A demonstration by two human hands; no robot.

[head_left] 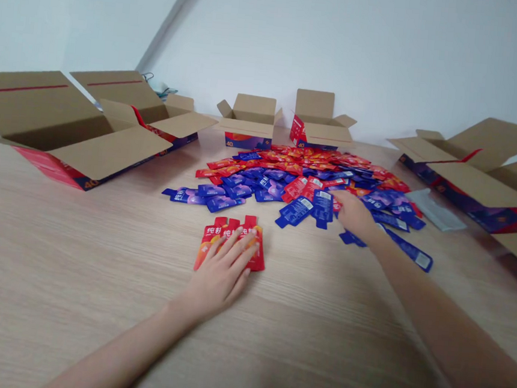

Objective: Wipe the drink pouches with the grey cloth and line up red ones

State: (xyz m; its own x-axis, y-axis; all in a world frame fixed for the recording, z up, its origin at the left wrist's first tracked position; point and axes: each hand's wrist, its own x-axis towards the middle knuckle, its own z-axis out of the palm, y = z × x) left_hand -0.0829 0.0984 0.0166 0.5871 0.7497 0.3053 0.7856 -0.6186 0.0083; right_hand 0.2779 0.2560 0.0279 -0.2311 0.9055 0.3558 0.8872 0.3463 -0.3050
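Observation:
My left hand (222,269) lies flat with fingers spread on a small row of red pouches (230,237) set apart near the front of the wooden table (52,272). My right hand (351,214) reaches into the big heap of red and blue pouches (296,179) spread over the table's middle. Its fingers curl over the heap at a red pouch by a blue one (323,207); whether they grip anything is hidden.
Open cardboard boxes ring the heap: two large ones at the left (56,122), two small ones at the back (249,121) (316,123), large ones at the right (482,171). A grey flat bag (436,209) lies right of the heap.

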